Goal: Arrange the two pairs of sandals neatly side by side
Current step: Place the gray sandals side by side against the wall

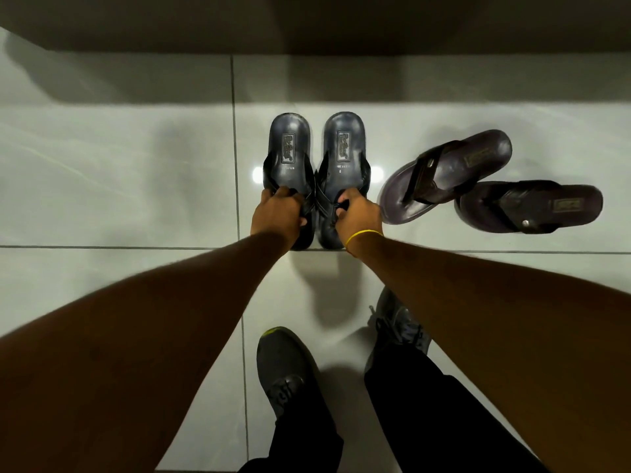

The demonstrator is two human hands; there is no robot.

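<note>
Two dark blue sandals stand side by side on the tiled floor, heels pointing away from me. My left hand (278, 213) grips the straps of the left blue sandal (288, 148). My right hand (358, 215), with a yellow band at the wrist, grips the straps of the right blue sandal (345, 148). To the right lie two dark brown sandals, askew. One brown sandal (447, 175) points diagonally up-right. The other brown sandal (532, 206) lies almost sideways, its toe end touching or overlapping the first.
A dark wall base or step (307, 22) runs across the far edge, just beyond the sandals. My own feet in dark sneakers (286, 367) stand on the glossy pale floor tiles (119, 186) near the bottom. Open floor lies to the left.
</note>
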